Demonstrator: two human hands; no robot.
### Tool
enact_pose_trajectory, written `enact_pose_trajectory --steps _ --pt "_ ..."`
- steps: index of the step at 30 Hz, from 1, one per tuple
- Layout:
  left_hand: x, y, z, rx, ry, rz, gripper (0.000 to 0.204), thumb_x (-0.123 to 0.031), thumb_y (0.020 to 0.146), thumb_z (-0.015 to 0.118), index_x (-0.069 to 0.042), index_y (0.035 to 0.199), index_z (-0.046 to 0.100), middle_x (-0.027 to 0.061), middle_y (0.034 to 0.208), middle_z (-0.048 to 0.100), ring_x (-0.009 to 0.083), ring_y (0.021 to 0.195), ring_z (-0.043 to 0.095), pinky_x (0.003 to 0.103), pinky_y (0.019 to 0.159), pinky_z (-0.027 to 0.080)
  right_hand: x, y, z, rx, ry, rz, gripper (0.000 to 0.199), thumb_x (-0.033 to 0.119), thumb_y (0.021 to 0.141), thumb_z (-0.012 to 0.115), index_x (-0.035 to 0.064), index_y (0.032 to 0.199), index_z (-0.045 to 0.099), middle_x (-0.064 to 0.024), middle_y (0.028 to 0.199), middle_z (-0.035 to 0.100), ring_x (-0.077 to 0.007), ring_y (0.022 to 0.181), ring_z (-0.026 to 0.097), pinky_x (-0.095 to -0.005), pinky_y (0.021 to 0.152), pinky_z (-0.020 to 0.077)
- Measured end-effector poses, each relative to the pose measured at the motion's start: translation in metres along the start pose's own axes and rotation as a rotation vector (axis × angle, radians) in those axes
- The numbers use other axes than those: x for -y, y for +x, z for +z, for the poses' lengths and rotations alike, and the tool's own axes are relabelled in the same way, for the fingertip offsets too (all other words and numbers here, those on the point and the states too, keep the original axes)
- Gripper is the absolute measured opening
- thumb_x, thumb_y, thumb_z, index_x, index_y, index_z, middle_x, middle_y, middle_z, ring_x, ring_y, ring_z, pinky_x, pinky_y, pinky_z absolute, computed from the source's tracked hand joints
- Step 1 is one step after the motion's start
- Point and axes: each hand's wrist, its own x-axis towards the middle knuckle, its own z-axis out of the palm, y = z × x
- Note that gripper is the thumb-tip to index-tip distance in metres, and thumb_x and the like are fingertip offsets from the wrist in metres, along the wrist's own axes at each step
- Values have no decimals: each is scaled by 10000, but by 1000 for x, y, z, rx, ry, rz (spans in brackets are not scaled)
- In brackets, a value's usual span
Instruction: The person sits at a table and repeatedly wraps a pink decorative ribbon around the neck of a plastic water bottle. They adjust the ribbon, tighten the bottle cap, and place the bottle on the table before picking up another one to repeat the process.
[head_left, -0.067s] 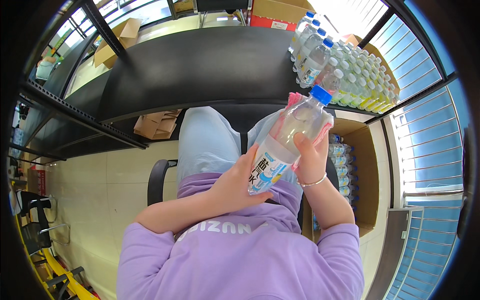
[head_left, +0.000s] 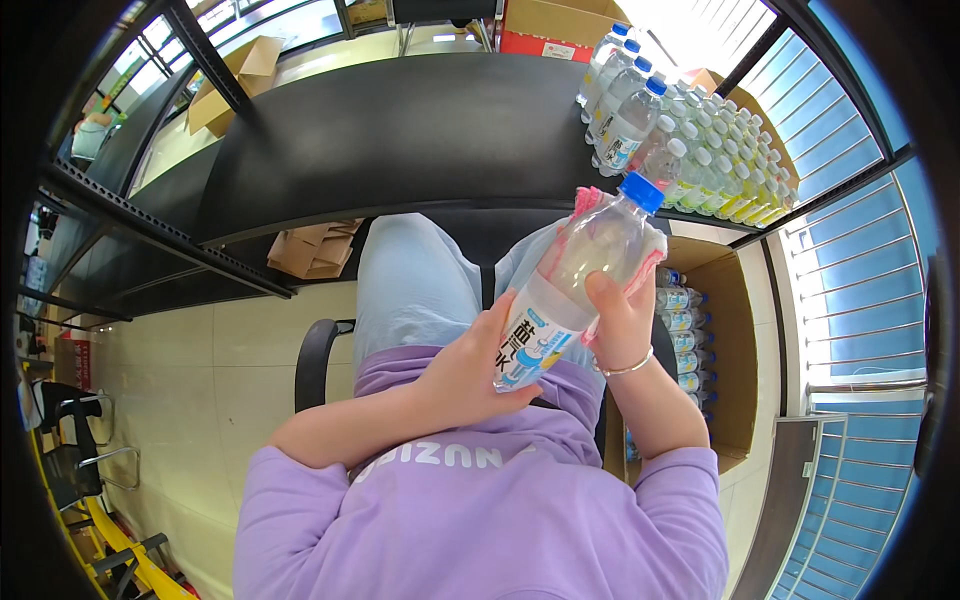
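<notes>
Above my lap a clear plastic bottle (head_left: 543,325) with a blue cap and a white-and-blue label is held tilted, its cap end up and to the right. My left hand (head_left: 478,362) grips it around the labelled lower part. A white cloth with a pink edge (head_left: 648,262) lies against the bottle's upper side and back. My right hand (head_left: 618,318) presses this cloth to the bottle, thumb on the front; its other fingers are hidden behind the cloth.
The black table (head_left: 400,140) stretches ahead of me. At its right end stand blue-capped bottles (head_left: 622,120) beside many white-capped bottles (head_left: 725,165). On the floor at my right, an open cardboard box (head_left: 735,350) holds more bottles. Flattened cardboard (head_left: 313,248) lies under the table.
The bottle has shifted very slightly downward in my hands. Both hands keep their grip.
</notes>
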Motion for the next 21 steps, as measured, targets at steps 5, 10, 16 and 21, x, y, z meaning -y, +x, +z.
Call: enact_pose_trajectory --steps 5,10,16,21 --pt "-9 2 -8 117 -135 -49 977 -156 634 724 4 1344 72 193 1232 399 268 1140 449 344 927 380 6 1 5 126 153 -5 750 313 725 664 30 1294 266 -146 1236 433 -242 1099 481 -378 922 405" --pt "4 -1 -1 196 -340 111 1000 -149 639 716 -21 1351 25 162 1243 379 229 1162 413 354 946 347 9 -5 4 351 594 111 907 695 725 419 57 1346 245 -165 1331 348 -308 1166 430 -455 972 354" --pt "6 -5 -2 312 -608 81 932 -199 707 690 -8 1351 44 159 1273 341 224 1207 339 343 992 276 15 -11 7 245 686 308 817 661 791 320 72 1352 246 -143 1311 382 -304 1162 431 -485 969 339" --pt "16 -5 3 338 -639 91 905 -254 767 660 -33 1352 6 146 1289 317 212 1212 322 353 991 272 12 -10 7 175 765 321 799 626 788 342 64 1349 251 -168 1240 442 -296 1108 475 -474 936 374"
